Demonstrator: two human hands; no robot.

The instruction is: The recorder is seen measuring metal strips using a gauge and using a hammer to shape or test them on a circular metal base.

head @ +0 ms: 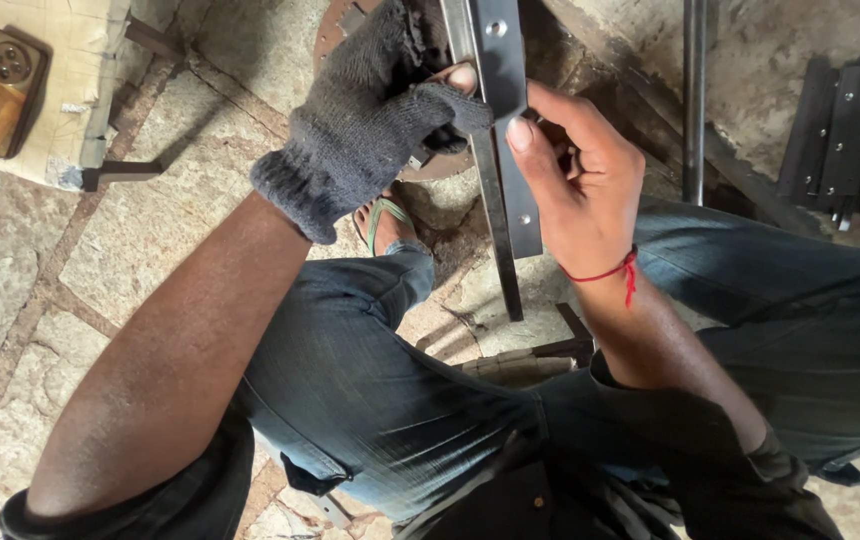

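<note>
1. Knees come first in your view: your blue jeans (370, 370) fill the bottom of the picture, your legs bent and spread as you sit low over the stone floor (20, 270).
2. Between your legs, a green sandal strap (382, 212) shows on your foot.
3. Your right hand (580, 190), bare and with a red thread (615, 270) tied at the wrist, is closed on the right edge of the steel angle bar (502, 150). The thumb presses the bar's flat face, and the other fingers curl around behind it.
4. Your left hand (375, 110) wears a dark knitted glove with open fingertips. It is clamped on the same bar from the left, slightly higher than the right hand, with one bare fingertip touching the metal.
5. The bar stands nearly upright between both hands. Its lower end points down toward your lap, its upper end runs out of the top of the picture, and small holes dot its face.
6. Behind your left hand, a round rusty disc (335, 25) lies on the floor, partly hidden.
7. Far left, an orange lamp unit (0, 90) rests on a pale board (70, 60).
8. Far right, a stack of dark drilled metal strips (850, 130) lies beside a thin upright rod (694, 100).
</note>
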